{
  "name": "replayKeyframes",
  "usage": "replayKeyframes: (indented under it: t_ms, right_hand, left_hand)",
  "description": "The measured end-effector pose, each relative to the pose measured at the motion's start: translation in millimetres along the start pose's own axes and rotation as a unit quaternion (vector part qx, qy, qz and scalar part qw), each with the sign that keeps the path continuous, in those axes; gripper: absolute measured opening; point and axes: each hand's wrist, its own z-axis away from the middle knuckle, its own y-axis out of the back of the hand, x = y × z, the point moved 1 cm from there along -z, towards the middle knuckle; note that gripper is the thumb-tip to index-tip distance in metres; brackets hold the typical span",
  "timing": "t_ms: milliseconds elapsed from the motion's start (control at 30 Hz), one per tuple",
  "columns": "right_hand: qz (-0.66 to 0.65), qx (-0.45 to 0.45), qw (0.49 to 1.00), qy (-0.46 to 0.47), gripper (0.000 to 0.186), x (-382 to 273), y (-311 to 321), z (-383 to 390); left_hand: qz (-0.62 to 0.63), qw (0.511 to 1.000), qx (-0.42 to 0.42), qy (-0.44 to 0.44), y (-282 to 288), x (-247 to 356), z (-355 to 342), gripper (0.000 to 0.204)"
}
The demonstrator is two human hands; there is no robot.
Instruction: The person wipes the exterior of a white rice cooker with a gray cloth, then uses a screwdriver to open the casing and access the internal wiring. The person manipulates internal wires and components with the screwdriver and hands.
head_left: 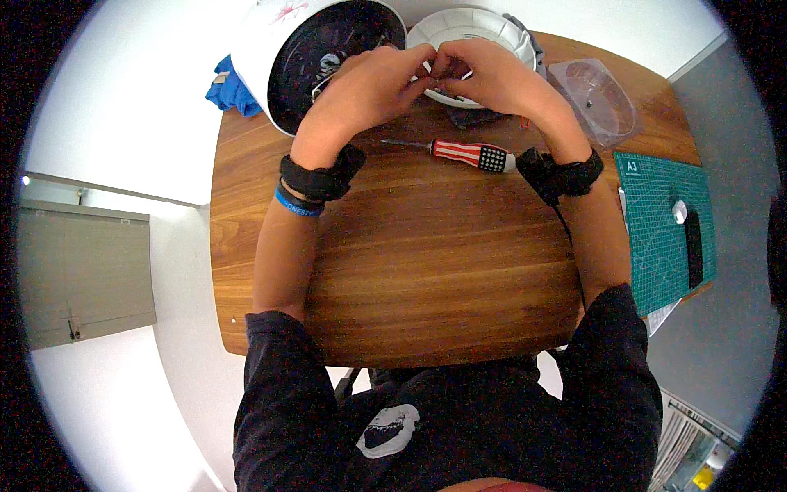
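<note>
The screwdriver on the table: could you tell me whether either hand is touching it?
Apart. The head view shows the screwdriver lying alone on the table, with bare wood between it and the left hand and right hand, which meet above it.

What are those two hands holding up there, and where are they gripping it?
The left hand and right hand meet fingertip to fingertip, pinching something small above the white round part. It is too small and hidden to identify. The screwdriver lies unheld.
</note>
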Motion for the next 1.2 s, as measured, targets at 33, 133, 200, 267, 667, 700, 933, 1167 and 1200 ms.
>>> replayKeyframes:
  t_ms: [33, 133, 200, 267, 667, 700, 933, 1167, 1200]
  right_hand:
    - [-0.006, -0.003, 1.0, -0.001, 0.017, 0, 0, 0]
    - [0.007, 0.012, 1.0, -0.007, 0.017, 2, -1, 0]
    - [0.009, -0.001, 1.0, -0.021, 0.017, 0, 0, 0]
    - [0.018, -0.003, 0.999, -0.027, 0.017, -3, 1, 0]
    - [0.013, -0.036, 0.999, -0.003, 0.018, -3, 7, 0]
    - [0.01, -0.039, 0.999, -0.007, 0.019, -2, 7, -1]
    - [-0.003, -0.046, 0.999, -0.014, 0.019, -3, 5, -1]
    - [0.005, -0.063, 0.997, -0.04, 0.019, 0, -1, -1]
    - [0.003, -0.063, 0.997, -0.041, 0.018, -1, -2, 0]
  left_hand:
    - [-0.002, 1.0, -0.002, 0.001, 1, 1, -1, 0.028]
    - [-0.004, 1.0, -0.01, 0.008, -1, 0, -2, 0.027]
    - [0.003, 1.0, -0.012, 0.014, -4, -3, -2, 0.024]
    - [0.019, 1.0, -0.008, 0.02, -6, -4, -2, 0.017]
    - [0.036, 0.999, -0.019, 0.01, 1, 2, 0, 0.02]
    - [0.035, 0.999, -0.021, 0.011, 1, 2, -1, 0.02]
    - [0.027, 0.999, -0.021, 0.013, 0, 1, 0, 0.02]
    - [0.01, 1.0, -0.012, 0.01, -7, -4, 3, 0.021]
    - [0.014, 1.0, -0.011, 0.008, -7, -4, 3, 0.021]
